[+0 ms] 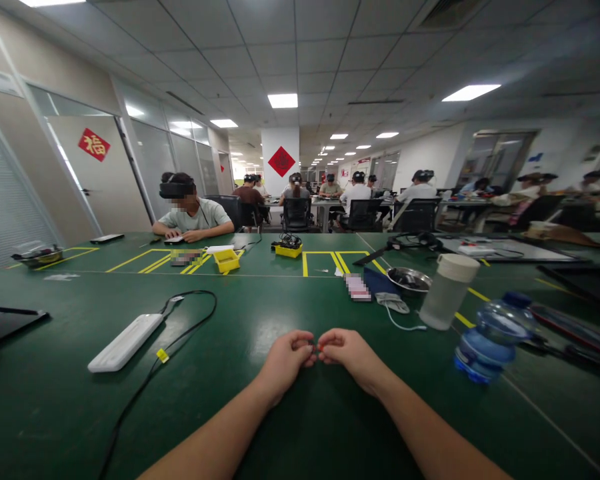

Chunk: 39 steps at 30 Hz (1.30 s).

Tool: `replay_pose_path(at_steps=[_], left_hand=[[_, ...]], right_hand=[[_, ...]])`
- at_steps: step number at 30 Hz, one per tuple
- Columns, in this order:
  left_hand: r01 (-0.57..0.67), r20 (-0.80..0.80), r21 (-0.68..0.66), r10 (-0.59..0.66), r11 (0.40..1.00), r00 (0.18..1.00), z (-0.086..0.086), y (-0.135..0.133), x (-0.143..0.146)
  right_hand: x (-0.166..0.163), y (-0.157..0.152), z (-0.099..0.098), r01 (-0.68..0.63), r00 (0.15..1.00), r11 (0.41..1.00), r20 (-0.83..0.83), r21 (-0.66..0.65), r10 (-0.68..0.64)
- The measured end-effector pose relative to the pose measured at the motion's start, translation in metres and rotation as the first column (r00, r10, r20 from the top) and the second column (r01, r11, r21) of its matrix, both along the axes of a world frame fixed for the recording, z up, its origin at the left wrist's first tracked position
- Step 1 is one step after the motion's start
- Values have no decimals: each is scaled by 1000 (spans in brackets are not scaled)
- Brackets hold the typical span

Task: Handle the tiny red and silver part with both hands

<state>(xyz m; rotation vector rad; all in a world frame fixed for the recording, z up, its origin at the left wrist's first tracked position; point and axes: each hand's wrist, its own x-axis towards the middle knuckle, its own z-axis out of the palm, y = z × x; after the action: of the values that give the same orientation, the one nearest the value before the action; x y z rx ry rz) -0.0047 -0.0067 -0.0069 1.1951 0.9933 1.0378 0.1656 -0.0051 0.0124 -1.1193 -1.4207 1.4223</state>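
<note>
Head view: on the green table (55, 400) a white power bank (125, 342) with its black cable (195, 320) lies to the left. A lidded cup (449, 290), a metal bowl (409, 279) and a blue bottle (495, 337) on its side sit to the right, all apart from the hands. The left hand (286, 357) and right hand (347, 351) meet fingertip to fingertip just above the table, both pinched on a small part (316, 347) too tiny to identify. The forearms converge from the lower edge.
</note>
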Motion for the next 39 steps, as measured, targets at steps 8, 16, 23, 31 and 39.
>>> replay_pose_path(at_steps=[8, 16, 23, 31, 39], left_hand=[[-21, 90, -124, 32, 992, 995, 8, -2, -1], [9, 85, -81, -2, 997, 996, 6, -2, 0], [22, 89, -82, -15, 996, 996, 9, -4, 0], [14, 36, -61, -12, 998, 999, 7, -2, -1], [9, 40, -83, -5, 996, 999, 9, -2, -1]], right_hand=[[1, 2, -4, 5, 994, 996, -107, -87, -15], [1, 1, -3, -14, 994, 996, -108, -88, 5], [1, 1, -3, -6, 995, 996, -99, -89, -2], [1, 1, -3, -7, 994, 995, -110, -100, -5], [-2, -1, -3, -7, 995, 997, -95, -81, -1]])
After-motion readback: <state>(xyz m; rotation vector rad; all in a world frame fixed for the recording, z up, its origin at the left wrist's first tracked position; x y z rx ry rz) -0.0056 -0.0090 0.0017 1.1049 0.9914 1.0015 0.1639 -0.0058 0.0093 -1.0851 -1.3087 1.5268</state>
